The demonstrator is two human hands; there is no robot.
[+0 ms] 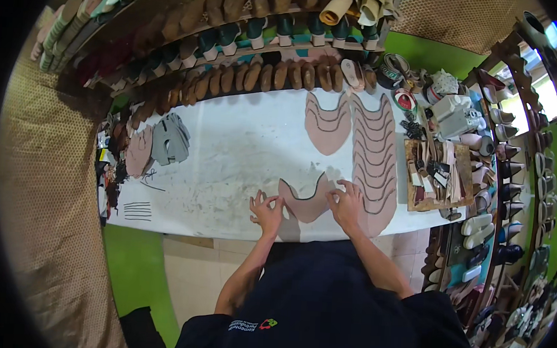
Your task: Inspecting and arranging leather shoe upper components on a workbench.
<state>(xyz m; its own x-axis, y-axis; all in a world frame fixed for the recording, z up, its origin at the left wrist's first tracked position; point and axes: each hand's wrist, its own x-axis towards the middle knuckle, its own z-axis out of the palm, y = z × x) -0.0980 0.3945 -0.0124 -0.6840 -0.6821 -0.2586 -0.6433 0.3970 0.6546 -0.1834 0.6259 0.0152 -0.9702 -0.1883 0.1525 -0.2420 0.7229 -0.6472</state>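
A pink, U-shaped shoe upper piece (306, 211) lies near the front edge of the white table, with a dark strip along its curved inner edge. At its left side, my left hand (267, 213) pinches with thumb and forefinger, the other fingers fanned out. My right hand (345, 205) pinches likewise beside the piece's right tip. To the right, a long row of overlapping pink upper pieces (371, 215) with dark-lined curves runs away from me. A shorter stack of the same pieces (327, 139) sits farther back.
Several thin dark strips (138, 211) lie at the table's left front. Grey cut pieces (170, 140) and pink ones (139, 151) are heaped behind them. Brown shoe lasts (252, 77) line the back. On the right are a wooden board (439, 200) with scraps and a shoe rack (505, 169).
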